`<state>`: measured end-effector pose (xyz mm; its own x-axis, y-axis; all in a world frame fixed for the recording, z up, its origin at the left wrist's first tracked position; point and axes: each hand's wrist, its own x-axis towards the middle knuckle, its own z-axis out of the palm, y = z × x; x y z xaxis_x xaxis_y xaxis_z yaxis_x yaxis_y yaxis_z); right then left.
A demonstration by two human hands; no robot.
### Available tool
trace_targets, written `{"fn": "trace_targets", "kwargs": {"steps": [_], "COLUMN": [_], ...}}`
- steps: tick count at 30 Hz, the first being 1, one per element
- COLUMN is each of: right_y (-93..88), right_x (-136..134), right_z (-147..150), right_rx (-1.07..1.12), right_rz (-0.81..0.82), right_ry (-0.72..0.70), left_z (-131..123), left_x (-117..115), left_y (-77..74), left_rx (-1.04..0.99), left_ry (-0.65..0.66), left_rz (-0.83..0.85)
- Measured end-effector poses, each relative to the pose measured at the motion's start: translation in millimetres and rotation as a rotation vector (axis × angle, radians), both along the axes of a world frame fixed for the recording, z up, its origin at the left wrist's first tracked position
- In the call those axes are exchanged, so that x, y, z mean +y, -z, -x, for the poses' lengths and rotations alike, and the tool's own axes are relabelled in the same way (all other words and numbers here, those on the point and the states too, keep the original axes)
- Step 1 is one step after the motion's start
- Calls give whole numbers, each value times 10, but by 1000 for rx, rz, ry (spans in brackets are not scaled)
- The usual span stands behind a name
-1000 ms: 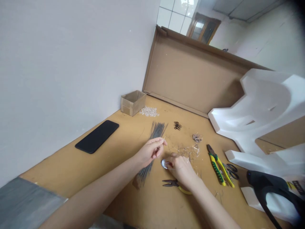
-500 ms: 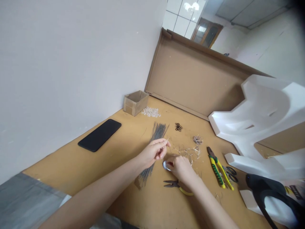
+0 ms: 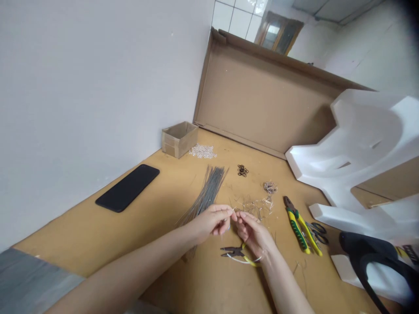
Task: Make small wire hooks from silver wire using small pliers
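Note:
My left hand point(image 3: 216, 221) is closed in a pinch on a thin wire point(image 3: 233, 209), its tip just showing past the fingertips. Fingertip to fingertip with it, my right hand point(image 3: 250, 227) is also closed; what it pinches is too small to make out. A whitish curved strand point(image 3: 242, 261) hangs below the right hand, near the wrist. Under the hands lie needle-nose pliers point(image 3: 234, 251) with yellow handles, partly covered. A bundle of straight grey wires point(image 3: 211, 187) lies just beyond my left hand. Loose bent wire pieces point(image 3: 258, 207) are scattered beyond my right hand.
A black phone point(image 3: 128, 187) lies left, and a small cardboard box point(image 3: 179, 140) stands by a pile of clear bits point(image 3: 203, 151). Black rings point(image 3: 242, 170), a wire coil point(image 3: 270, 187), yellow-green pliers point(image 3: 298, 224) and scissors point(image 3: 319, 231) lie right, near white foam point(image 3: 360, 135).
My right hand has turned and come up to meet the left hand's fingertips. The whitish strand now hangs lower, over the needle-nose pliers. The view has shifted slightly.

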<state>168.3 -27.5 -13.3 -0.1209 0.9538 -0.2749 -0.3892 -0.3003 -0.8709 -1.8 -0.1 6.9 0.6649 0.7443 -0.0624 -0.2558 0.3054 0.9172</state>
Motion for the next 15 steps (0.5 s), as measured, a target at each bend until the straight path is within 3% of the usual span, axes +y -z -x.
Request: {"fn": "trace_targets", "kwargs": {"steps": [6,15], "right_y": [-55,-76], "right_x": [-29,-80], "right_z": [-17,26], "right_rx": [214,263], "right_rz": [106,154], "right_ry": [8,-15], "left_z": [-109,-130], "left_x": [-74,-101], "left_y": [130,109], "left_rx": [119,130], "left_ry": [112,99], "left_rz": [-17,-5]}}
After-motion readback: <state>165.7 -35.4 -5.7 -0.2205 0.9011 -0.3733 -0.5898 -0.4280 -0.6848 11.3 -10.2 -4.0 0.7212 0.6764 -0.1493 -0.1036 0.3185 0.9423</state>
